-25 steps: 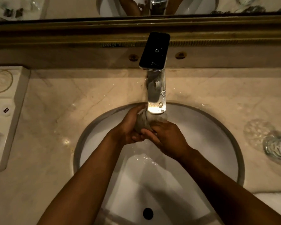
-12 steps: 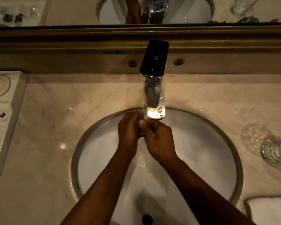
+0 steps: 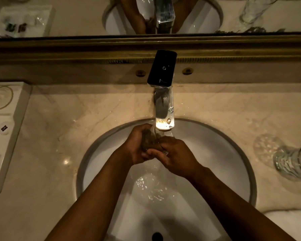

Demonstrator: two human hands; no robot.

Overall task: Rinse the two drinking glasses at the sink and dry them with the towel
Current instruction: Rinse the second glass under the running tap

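Surface: beige veined marble countertop (image 3: 47, 153), wet, with droplets and bright glints around the basin. Lighting dim and warm. Far edge: dark gilt mirror frame (image 3: 76, 49); the mirror (image 3: 76, 14) above it reflects the basin, faucet and forearms.

Oval white undermount sink (image 3: 224, 153) at centre, drain hole (image 3: 157, 236) at the near edge of view. Chrome faucet (image 3: 163, 105) with a dark flat lever handle (image 3: 162, 68) reaches out over the far rim. Water rippling in the basin (image 3: 151, 188).

White amenity tray (image 3: 9, 136) on the left counter, contents too dim to identify. White towel (image 3: 288, 223), folded, at the near right corner, partly cut off.

First drinking glass (image 3: 149, 139): clear, held just beneath the spout, over the far part of the basin. Mostly covered by the hands; only a dark, wet patch of it shows between them. Orientation cannot be told.

Left hand (image 3: 135, 148): fingers curled round the glass from the left. Right hand (image 3: 174, 155): wrapped against it from the right, fingertips meeting those of the left.

Second drinking glass (image 3: 294, 162): clear, patterned base, standing on the counter right of the sink, far side of the towel, partly cropped by the frame edge.
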